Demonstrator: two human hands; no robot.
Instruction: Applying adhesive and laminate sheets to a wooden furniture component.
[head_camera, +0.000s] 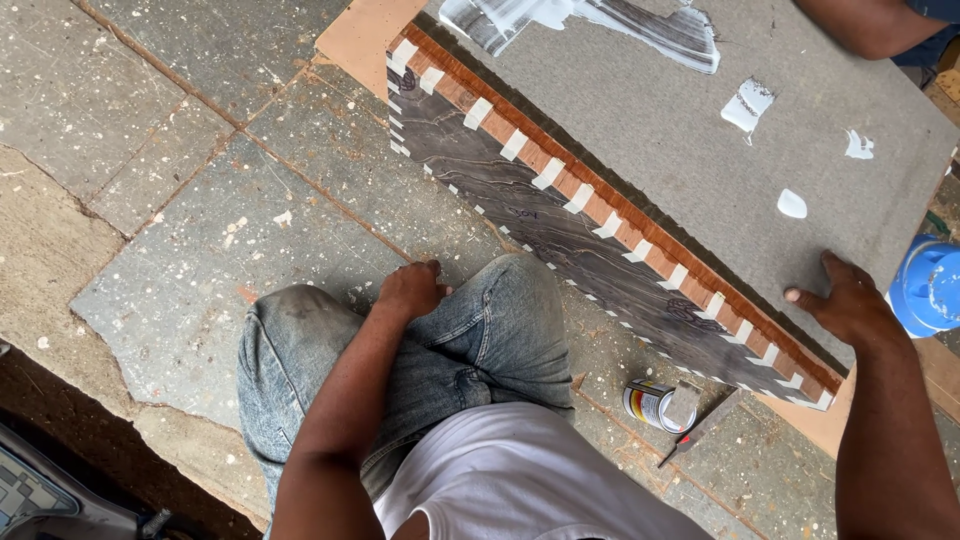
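I crouch on a stone floor in grey jeans and a white shirt. My left hand (412, 289) rests closed on my knee, holding nothing. My right hand (845, 300) lies flat with fingers spread on a long board (680, 130) whose top face is grey. The board's edge is dark wood-grain laminate (560, 235) with masking-tape strips (580, 197) along an orange-brown band. White glue patches (748, 104) dot the grey face.
A small tin can (652, 404) lies on the floor next to a thin tool with a red tip (672, 455). A blue container (928, 285) stands at the right edge. Another person's arm (860, 22) reaches in at top right. Brown sheet (362, 35) lies under the board.
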